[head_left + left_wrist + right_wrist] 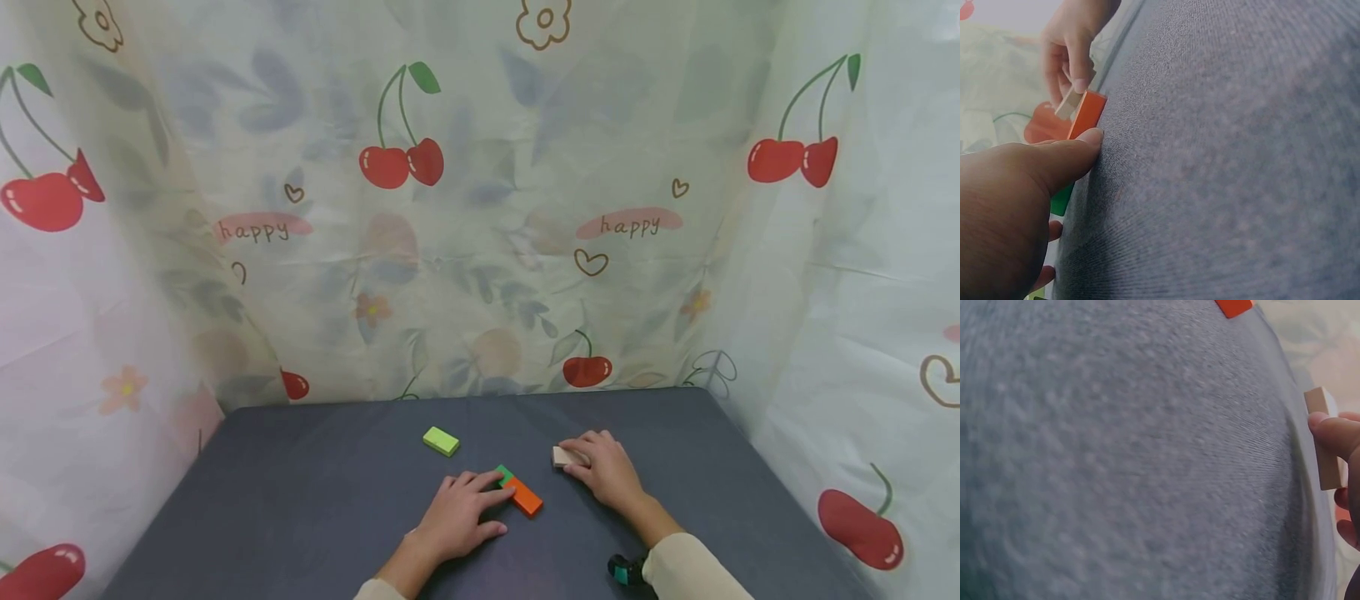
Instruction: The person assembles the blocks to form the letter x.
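The green block [504, 475] and orange block [527, 499] are being partly hidden by the left hand [459, 515], its grip spread; to their right, the beige block [562, 457] is being pinched, half-covered, by the right hand [607, 470]. The dark worktop [300, 475] is being enclosed by cherry-printed fabric [480, 92].

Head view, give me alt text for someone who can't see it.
A right hand pinches a beige block on a dark grey table, while the left hand touches an orange block lined up end to end with a green block. A lime-green block lies farther back, and cherry-print sheeting hangs behind and beside the table.
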A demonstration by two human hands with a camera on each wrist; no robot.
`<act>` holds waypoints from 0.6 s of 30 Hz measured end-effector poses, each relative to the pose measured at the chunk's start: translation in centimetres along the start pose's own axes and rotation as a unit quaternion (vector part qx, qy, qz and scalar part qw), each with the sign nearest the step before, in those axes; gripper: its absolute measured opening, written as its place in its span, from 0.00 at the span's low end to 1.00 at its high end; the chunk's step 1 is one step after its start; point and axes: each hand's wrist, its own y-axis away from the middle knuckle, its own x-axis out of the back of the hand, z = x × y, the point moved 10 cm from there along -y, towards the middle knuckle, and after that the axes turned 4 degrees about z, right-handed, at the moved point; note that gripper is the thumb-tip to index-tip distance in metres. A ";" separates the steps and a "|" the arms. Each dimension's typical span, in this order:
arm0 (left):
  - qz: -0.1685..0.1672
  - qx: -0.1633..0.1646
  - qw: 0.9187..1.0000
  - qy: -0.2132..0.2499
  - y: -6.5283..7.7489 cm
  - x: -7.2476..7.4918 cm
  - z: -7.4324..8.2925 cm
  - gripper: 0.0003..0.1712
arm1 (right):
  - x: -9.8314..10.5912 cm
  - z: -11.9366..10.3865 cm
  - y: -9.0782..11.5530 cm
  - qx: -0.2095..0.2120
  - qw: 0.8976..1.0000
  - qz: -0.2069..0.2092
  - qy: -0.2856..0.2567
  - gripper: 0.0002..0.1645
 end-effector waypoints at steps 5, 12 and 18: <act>0.001 0.002 1.000 -0.001 0.0 -0.1 -0.1 0.33 | -0.5 -0.1 0.1 -0.014 1.000 -0.006 -0.005 0.19; 0.004 0.003 1.000 -0.001 0.1 0.0 0.0 0.33 | -0.9 -0.4 0.1 -0.017 1.000 0.000 0.001 0.19; 0.005 0.003 1.000 -0.001 0.1 0.1 0.0 0.32 | -1.0 -0.7 -0.1 -0.003 1.000 0.004 0.007 0.19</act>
